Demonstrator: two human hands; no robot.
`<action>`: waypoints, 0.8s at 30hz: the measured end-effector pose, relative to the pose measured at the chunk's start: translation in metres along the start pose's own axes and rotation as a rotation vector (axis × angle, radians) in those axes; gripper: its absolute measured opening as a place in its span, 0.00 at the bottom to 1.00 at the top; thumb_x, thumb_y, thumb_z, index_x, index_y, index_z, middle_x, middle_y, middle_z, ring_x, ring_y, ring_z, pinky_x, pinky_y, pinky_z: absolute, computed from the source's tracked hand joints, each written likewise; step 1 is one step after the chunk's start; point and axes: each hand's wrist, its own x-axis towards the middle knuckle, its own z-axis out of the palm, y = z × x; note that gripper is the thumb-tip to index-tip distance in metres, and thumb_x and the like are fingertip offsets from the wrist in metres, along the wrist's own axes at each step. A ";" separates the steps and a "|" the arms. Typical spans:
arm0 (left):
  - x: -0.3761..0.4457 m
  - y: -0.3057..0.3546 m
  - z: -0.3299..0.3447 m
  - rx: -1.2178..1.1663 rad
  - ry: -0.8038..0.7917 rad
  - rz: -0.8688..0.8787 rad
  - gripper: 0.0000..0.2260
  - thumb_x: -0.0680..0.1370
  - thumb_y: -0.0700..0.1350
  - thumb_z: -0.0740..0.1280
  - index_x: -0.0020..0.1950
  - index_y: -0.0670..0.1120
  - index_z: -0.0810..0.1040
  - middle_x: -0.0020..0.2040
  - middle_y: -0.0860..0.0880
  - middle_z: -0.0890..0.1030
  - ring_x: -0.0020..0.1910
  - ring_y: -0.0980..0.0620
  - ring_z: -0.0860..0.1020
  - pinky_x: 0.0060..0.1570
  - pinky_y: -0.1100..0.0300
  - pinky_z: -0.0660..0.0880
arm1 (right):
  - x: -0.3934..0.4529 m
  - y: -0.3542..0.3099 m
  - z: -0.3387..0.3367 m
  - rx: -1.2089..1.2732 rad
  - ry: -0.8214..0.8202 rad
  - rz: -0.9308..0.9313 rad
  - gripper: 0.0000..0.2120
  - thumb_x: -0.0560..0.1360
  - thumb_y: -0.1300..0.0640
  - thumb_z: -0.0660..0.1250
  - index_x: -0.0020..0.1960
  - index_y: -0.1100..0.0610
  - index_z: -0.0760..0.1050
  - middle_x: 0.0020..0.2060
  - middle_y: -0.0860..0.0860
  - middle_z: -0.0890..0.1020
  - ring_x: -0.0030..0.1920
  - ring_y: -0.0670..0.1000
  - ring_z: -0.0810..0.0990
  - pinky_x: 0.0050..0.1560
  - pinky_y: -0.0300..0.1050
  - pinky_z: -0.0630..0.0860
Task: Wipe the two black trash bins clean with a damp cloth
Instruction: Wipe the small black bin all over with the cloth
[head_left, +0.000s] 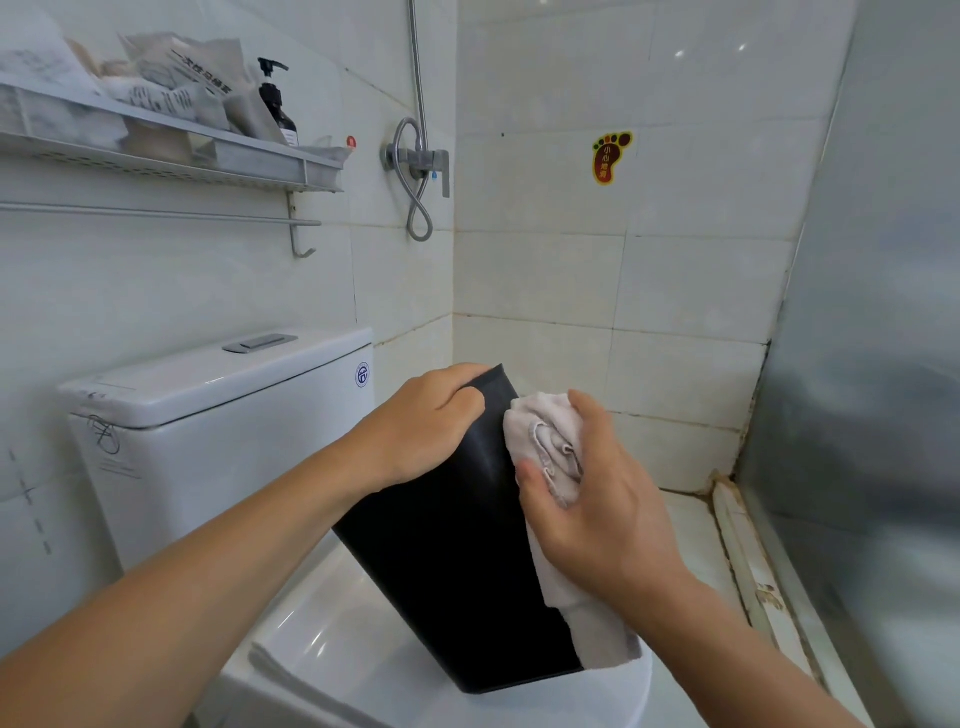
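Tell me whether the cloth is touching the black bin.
Touching. In the head view the right hand presses the bunched cloth against the side of the black bin, with no gap between them, while the left hand grips its upper end.

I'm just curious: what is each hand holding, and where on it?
The left hand grips the black bin by its upper end. The right hand holds a bunched cloth against the bin's side.

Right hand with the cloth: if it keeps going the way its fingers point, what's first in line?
The right hand points up and left, its cloth already against the side of the black bin. So the bin wall comes first; the left hand gripping the bin's upper end lies beyond. Depth is unclear.
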 end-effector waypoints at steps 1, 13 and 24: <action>0.000 0.000 -0.001 -0.001 0.002 0.001 0.21 0.76 0.48 0.54 0.62 0.46 0.80 0.60 0.44 0.83 0.60 0.44 0.78 0.66 0.40 0.73 | -0.002 -0.002 -0.001 0.011 0.001 -0.010 0.26 0.78 0.42 0.65 0.73 0.43 0.63 0.51 0.37 0.78 0.45 0.46 0.79 0.42 0.48 0.78; 0.005 -0.002 0.005 -0.016 0.028 -0.022 0.23 0.74 0.53 0.53 0.59 0.39 0.75 0.56 0.39 0.81 0.49 0.43 0.78 0.60 0.34 0.73 | 0.011 -0.011 0.002 -0.110 -0.005 0.106 0.26 0.82 0.41 0.58 0.77 0.48 0.60 0.48 0.47 0.82 0.45 0.55 0.82 0.40 0.50 0.76; 0.011 -0.006 0.008 -0.018 0.044 -0.052 0.18 0.76 0.51 0.54 0.53 0.40 0.76 0.51 0.41 0.82 0.53 0.41 0.78 0.59 0.37 0.75 | 0.014 -0.007 -0.004 -0.112 0.074 -0.291 0.22 0.80 0.45 0.64 0.73 0.43 0.73 0.41 0.43 0.79 0.36 0.46 0.74 0.31 0.43 0.72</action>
